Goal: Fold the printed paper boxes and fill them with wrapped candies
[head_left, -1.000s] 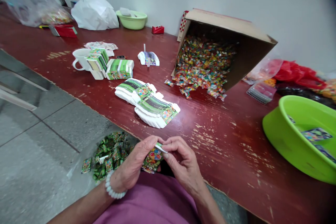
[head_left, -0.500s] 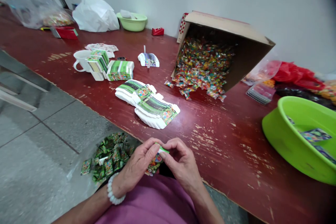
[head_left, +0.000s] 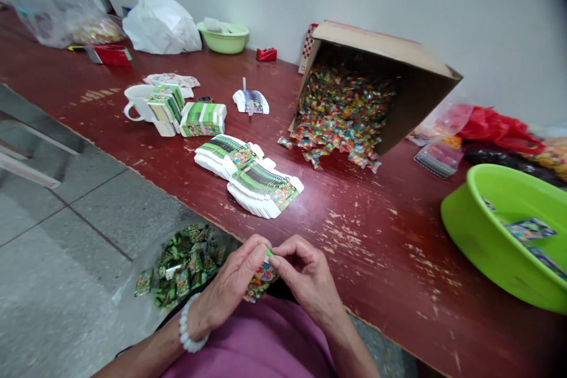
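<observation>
Between my two hands is a small green printed candy box, held close to my body just off the table's front edge. My left hand, with a beaded bracelet at the wrist, is closed round its left side. The fingers and thumb of my right hand pinch its top end. Flat stacks of unfolded green cartons lie fanned on the table ahead of my hands. Down to my left, a clear plastic bag holds many green packed boxes.
A tipped cardboard box spills wrapped candies onto the red table. A green basin with printed cartons stands at the right. A white mug and bundled green cartons stand at left.
The white flap at the top of the candy box has been folded down, and only a green edge shows there now. Both hands stay around it, slightly lower.
</observation>
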### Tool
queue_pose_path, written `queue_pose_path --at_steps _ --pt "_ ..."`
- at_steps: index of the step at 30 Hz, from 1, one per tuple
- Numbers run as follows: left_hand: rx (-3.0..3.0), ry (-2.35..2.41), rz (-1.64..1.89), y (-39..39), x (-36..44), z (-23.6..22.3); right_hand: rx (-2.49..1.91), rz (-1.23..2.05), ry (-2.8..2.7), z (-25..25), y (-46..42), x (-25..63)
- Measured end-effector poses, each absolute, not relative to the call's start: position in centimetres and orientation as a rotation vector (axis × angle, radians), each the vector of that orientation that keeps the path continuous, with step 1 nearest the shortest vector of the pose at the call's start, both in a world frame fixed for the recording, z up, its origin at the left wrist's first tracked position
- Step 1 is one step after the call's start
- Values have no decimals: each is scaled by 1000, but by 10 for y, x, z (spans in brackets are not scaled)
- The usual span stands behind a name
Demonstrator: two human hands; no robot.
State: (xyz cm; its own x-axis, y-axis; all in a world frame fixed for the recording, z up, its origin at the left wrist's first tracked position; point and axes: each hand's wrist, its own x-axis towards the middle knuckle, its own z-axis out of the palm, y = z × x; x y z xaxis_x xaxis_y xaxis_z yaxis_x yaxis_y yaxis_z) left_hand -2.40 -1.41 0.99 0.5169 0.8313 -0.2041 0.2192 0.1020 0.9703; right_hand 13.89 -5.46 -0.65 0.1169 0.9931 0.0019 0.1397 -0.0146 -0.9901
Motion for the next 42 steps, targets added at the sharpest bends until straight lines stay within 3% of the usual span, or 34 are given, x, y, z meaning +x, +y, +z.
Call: queue_pose_path --at_steps 8,17,34,42 --pt "1385 986 553 -15 -25 9 -1383 979 -1237 -3 -56 136" --pt "1374 938 465 -14 -25 9 -1350 1171 -1109 -8 -57 140" --pt "1225 956 679 -12 -22 22 -1326 627 -1753 -4 -57 130" --pt "1309 971 691 -7 -31 -5 -1344 644 -1556 -11 -60 121"
